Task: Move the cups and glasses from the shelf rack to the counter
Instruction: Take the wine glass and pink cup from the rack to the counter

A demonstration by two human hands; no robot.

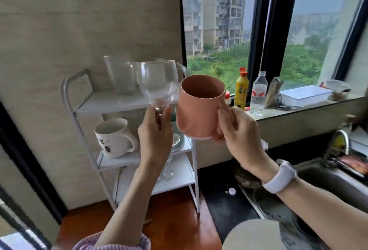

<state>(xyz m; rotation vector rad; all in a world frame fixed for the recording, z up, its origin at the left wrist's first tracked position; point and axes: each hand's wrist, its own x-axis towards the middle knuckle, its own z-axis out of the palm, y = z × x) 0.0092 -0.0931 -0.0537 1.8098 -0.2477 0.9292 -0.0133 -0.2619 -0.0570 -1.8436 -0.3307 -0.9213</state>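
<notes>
My left hand [155,136] grips the stem of a clear wine glass [157,82], held upright in the air in front of the white shelf rack [85,106]. My right hand [237,128] holds a salmon-pink cup [199,108] by its right side, tilted slightly, just right of the glass. On the rack's top shelf stand clear glasses [119,76]. The middle shelf holds a white mug [113,138] with dark print. Another clear glass [167,172] lies on the lower shelf, partly hidden by my left wrist.
The rack stands on a wooden board [173,220] beside a dark counter [223,206]. A sink [326,182] with a tap [340,142] is at the right. On the window sill stand a yellow bottle [241,90], a water bottle [258,94] and a white tray [306,94].
</notes>
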